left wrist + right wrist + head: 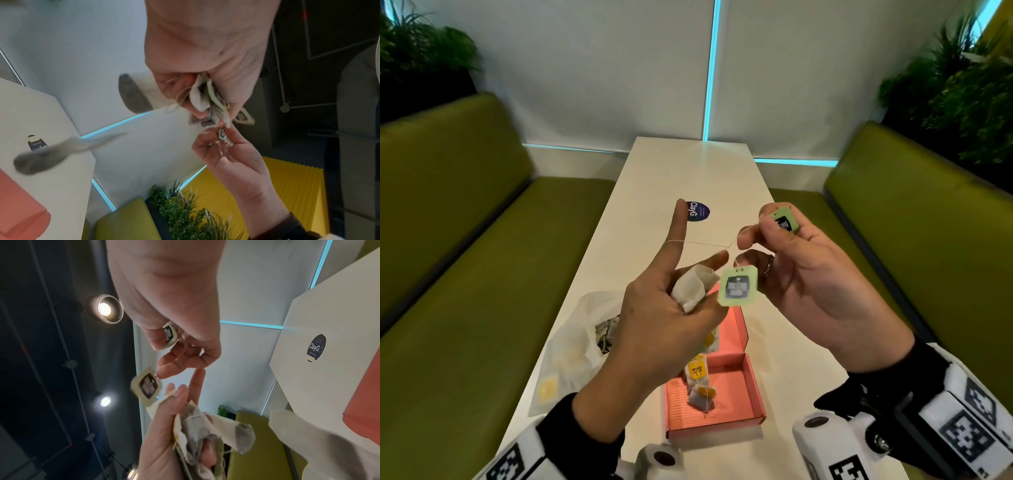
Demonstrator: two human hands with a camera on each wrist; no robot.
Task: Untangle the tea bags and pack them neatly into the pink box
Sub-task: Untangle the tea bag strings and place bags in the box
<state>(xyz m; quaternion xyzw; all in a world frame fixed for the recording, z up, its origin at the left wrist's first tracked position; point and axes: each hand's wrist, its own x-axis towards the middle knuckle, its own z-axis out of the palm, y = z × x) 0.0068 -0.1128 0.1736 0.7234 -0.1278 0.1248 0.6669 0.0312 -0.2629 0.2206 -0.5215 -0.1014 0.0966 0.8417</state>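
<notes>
Head-only: string (698, 244) across forefinger

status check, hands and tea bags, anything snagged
Left hand grips bunched tea bags, string looped over raised index. Right hand pinches one green tag; second tag dangles. Pink box open below, strings crossed.

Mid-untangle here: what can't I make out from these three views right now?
- Head: the left hand hides part of the pink box.
- All views: how many tea bags it grips.
- Head: print on the hanging green tag is blurred.
- Head: plastic bag contents unclear.
</notes>
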